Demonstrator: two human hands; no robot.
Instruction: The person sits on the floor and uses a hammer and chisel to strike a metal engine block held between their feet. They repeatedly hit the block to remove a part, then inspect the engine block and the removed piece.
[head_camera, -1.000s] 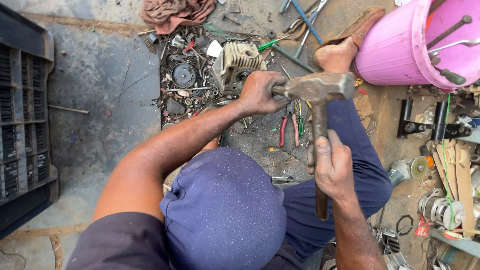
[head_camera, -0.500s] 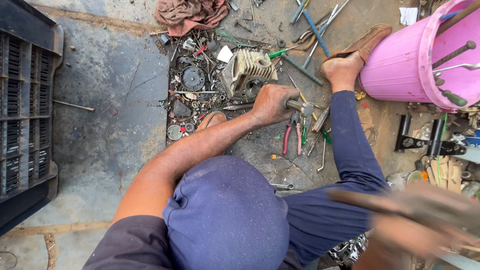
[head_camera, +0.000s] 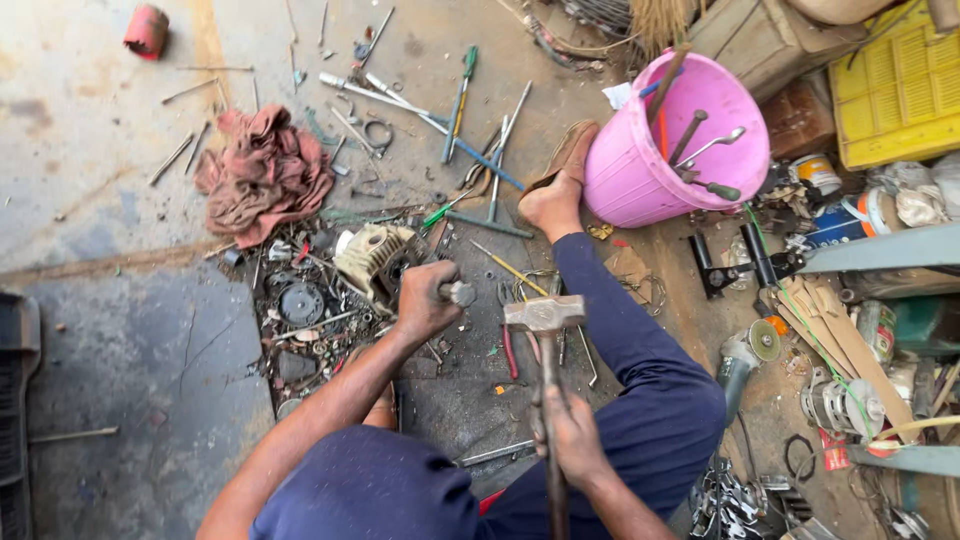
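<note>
At the far left a dark crate (head_camera: 12, 420) sat at the edge of the concrete floor (head_camera: 120, 330), and a red rag (head_camera: 262, 172) lay crumpled further in, above a scatter of small metal parts (head_camera: 300, 310). Beside that scatter stood a pale engine casing (head_camera: 372, 258). The left hand (head_camera: 425, 300) was curled tight around a short metal rod (head_camera: 460, 293) — only the rod's round end showed past the fingers, just to the right of the casing. Next to it hung the steel head of a hammer (head_camera: 545, 313), close to the rod's end but apart from it. The right hand (head_camera: 572, 435) was wrapped fully around the hammer's long handle, low on the shaft. Loose wrenches and screwdrivers (head_camera: 470, 130) lay beyond, and a bare foot (head_camera: 553, 200) rested against a pink bucket (head_camera: 640, 170) holding tools — an angle grinder (head_camera: 745, 355) lay to the right.
</note>
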